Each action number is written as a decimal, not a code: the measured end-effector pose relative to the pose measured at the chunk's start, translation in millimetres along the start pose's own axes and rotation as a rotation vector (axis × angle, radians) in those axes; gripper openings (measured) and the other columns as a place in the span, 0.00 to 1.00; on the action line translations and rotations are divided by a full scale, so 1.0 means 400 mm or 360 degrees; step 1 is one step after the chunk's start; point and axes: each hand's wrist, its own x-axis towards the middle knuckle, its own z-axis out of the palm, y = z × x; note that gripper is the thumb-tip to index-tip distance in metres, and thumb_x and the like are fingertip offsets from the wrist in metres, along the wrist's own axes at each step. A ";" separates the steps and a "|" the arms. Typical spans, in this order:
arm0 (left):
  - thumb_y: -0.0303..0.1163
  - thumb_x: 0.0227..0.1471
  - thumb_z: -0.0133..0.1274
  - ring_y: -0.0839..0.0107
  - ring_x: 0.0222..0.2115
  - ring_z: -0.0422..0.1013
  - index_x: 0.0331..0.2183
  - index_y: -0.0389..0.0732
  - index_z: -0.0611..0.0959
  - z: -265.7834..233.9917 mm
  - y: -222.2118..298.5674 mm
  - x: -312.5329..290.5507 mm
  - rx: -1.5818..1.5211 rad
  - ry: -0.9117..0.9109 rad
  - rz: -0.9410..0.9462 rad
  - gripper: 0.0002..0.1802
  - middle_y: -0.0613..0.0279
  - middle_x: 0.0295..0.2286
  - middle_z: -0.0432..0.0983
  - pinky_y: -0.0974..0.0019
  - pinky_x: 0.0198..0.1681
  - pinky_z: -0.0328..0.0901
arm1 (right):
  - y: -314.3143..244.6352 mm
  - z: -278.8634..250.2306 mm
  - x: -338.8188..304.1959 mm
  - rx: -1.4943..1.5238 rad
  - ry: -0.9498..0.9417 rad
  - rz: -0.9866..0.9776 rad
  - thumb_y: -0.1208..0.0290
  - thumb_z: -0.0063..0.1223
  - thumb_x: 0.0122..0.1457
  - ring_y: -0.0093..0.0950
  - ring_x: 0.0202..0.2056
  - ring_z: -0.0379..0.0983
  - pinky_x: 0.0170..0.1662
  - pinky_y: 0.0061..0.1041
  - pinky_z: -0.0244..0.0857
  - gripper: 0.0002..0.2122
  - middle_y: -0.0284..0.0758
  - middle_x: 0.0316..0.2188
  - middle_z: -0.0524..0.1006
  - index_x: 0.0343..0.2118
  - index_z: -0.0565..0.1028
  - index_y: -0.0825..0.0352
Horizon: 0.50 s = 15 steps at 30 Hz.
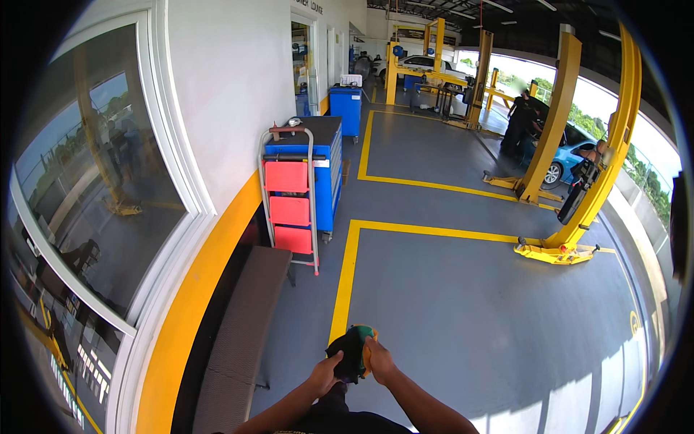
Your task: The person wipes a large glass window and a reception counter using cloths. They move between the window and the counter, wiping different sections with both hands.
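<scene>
In front of my body I hold a bundled black cloth-like thing (350, 359) with green and orange-yellow parts; its exact kind is hard to make out. My left hand (324, 374) grips its black side, thumb on top. On the green and orange side, my right hand (379, 362) is closed with the thumb pressed against it. Most of the fingers of both hands are hidden behind the bundle. Beneath it lies the grey floor (434, 311) with yellow painted lines.
A brown bench (242, 311) runs along the left wall. Beyond it stand a folding step ladder (290, 206) with red steps and a blue tool cabinet (329, 173). Yellow lift posts (553, 116) rise at the right, near a blue car (567, 152) and people.
</scene>
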 end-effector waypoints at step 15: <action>0.53 0.69 0.47 0.62 0.51 0.72 0.56 0.36 0.75 0.473 0.667 1.031 0.0720 0.0361 0.0728 0.30 0.54 0.50 0.75 0.59 0.54 0.64 | -0.794 -0.009 0.872 -0.0515 0.0560 -0.0732 0.41 0.38 0.73 0.20 0.39 0.69 0.43 0.24 0.66 0.29 0.30 0.40 0.73 0.58 0.73 0.64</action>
